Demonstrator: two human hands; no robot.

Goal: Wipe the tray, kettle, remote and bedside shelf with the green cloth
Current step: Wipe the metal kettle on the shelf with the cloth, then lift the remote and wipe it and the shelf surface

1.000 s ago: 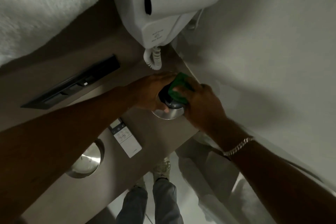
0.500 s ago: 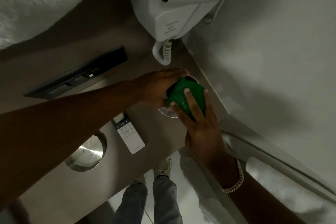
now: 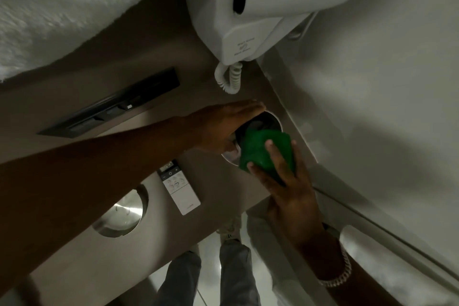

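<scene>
A steel kettle (image 3: 274, 119) stands on the brown bedside shelf (image 3: 139, 243), close to the right wall. My left hand (image 3: 221, 126) wraps around its left side and holds it. My right hand (image 3: 285, 181) presses the folded green cloth (image 3: 259, 150) against the kettle's near right side, fingers spread over the cloth. Most of the kettle is hidden under both hands and the cloth. A white remote (image 3: 180, 187) lies flat on the shelf just left of the kettle. No tray is visible.
A white wall-mounted hair dryer (image 3: 260, 7) with a coiled cord (image 3: 229, 78) hangs right above the kettle. A black switch panel (image 3: 111, 104) sits on the back wall. A round steel disc (image 3: 121, 216) rests on the shelf's left. My legs and shoes (image 3: 231, 251) show below the shelf edge.
My right hand has slid the green cloth from the kettle's top down over its near right side. My left hand stays on the kettle.
</scene>
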